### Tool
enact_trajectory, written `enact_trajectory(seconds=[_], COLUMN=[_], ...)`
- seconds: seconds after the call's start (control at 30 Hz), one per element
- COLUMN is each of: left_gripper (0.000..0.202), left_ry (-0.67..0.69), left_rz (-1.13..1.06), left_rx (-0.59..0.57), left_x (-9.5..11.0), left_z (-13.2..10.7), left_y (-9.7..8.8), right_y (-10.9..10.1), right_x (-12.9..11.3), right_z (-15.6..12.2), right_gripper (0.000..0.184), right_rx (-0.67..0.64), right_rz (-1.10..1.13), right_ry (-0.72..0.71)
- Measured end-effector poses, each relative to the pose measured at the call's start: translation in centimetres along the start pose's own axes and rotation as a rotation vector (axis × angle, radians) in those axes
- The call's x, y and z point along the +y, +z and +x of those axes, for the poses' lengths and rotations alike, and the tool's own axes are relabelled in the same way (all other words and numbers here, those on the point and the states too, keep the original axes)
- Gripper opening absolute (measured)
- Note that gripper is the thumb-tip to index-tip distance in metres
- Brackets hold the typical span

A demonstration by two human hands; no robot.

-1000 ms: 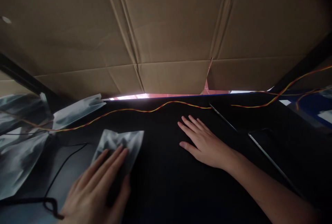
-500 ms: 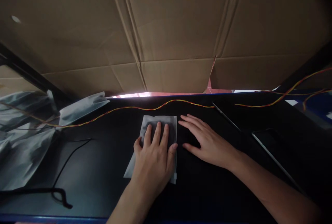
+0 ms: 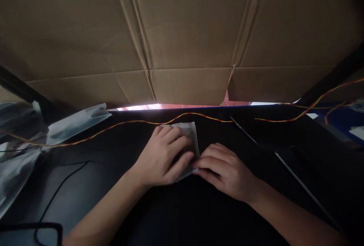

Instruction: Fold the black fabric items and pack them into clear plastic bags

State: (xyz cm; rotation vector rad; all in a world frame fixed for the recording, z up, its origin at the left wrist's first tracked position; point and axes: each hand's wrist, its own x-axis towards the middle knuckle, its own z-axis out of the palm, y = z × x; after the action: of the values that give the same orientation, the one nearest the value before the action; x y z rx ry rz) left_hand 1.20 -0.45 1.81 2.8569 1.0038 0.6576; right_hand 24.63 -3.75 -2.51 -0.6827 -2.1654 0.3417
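A frosted plastic zip bag (image 3: 191,131) lies on the black tabletop (image 3: 176,215) between my hands, partly hidden by my left hand. Curled fingers of my left hand (image 3: 166,155) cover the bag's left part and grip it. My right hand (image 3: 226,168) pinches the small slider at the bag's lower right corner, thumb and index finger together. Something dark shows faintly through the bag, but I cannot make out what it is.
Frosted bags (image 3: 75,124) lie at the left by a thin black cord (image 3: 64,185). A twisted red and yellow wire (image 3: 136,122) crosses behind my hands. Two dark flat devices, one a larger slab (image 3: 295,162), lie at right. Cardboard (image 3: 187,29) stands behind.
My left hand has gone from lying flat on the bag to curling around its left side. My right hand has moved down to the bag's corner and closed on the slider. The bag has tilted.
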Motion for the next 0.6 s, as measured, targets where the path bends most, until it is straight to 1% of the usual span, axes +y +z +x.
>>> enact_trajectory(seconds=[0.07, 0.1, 0.13, 0.2, 0.27, 0.37, 0.43, 0.5, 0.53, 0.6], left_gripper=[0.043, 0.041, 0.037, 0.026, 0.025, 0.026, 0.028, 0.031, 0.032, 0.033], left_ry=[0.232, 0.300, 0.339, 0.372, 0.414, 0.461, 0.479, 0.468, 0.449, 0.415], left_rz=[-0.086, -0.078, -0.043, 0.040, 0.052, -0.074, -0.216, -0.387, -0.461, -0.536], left_rx=[0.012, -0.004, -0.020, -0.024, 0.011, 0.093, 0.115, 0.071, 0.025, -0.085], left_x=[0.4, 0.6, 0.8, 0.9, 0.9, 1.1, 1.7, 2.4, 2.8, 3.4], left_z=[-0.1, -0.1, -0.1, -0.1, -0.1, -0.5, -1.0, -1.4, -1.5, -1.6], left_y=[-0.6, -0.7, -0.8, -0.7, -0.6, -0.8, -1.0, -1.1, -1.1, -1.0], right_y=[-0.2, -0.3, -0.3, -0.4, -0.5, -0.8, -1.3, -2.0, -2.3, -2.7], right_x=[-0.1, -0.2, -0.3, -0.5, -0.6, -0.1, 0.8, 2.2, 2.9, 4.0], right_z=[0.0, 0.1, 0.1, 0.0, 0.0, 0.1, 0.2, 0.2, 0.2, 0.1], right_gripper=[0.003, 0.004, 0.004, 0.004, 0.006, 0.014, 0.018, 0.020, 0.020, 0.018], right_rx=[0.091, 0.111, 0.116, 0.094, 0.079, 0.075, 0.055, 0.008, -0.031, -0.126], right_rz=[0.064, 0.093, 0.115, 0.121, 0.072, -0.061, -0.161, -0.280, -0.333, -0.388], right_ry=[0.026, 0.031, 0.029, 0.014, 0.003, -0.005, 0.006, 0.069, 0.120, 0.224])
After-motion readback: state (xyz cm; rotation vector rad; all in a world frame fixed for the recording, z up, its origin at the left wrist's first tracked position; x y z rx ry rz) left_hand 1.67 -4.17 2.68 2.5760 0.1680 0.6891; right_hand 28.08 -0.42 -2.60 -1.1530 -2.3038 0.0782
